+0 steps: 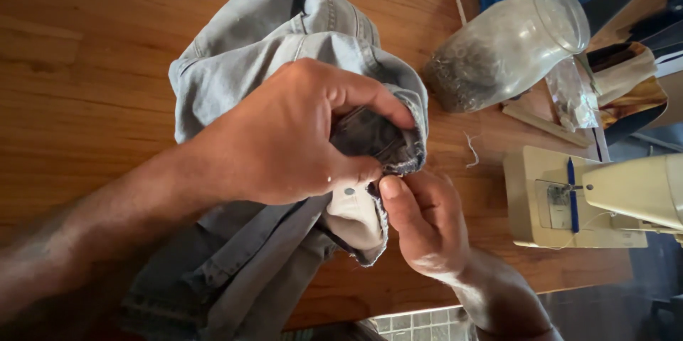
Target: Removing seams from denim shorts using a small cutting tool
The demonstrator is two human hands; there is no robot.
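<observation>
Fingers [370,170] of both hands hide the jeans' [284,42] pinched edge.

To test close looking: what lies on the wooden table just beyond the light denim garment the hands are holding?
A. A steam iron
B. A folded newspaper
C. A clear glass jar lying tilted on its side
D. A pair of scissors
C: a clear glass jar lies tilted on the wooden table, right of the denim garment gripped by the left hand and right hand.

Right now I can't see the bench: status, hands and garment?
Left hand, right hand both pinching jeans waistband. Glass jar lying clear.
</observation>
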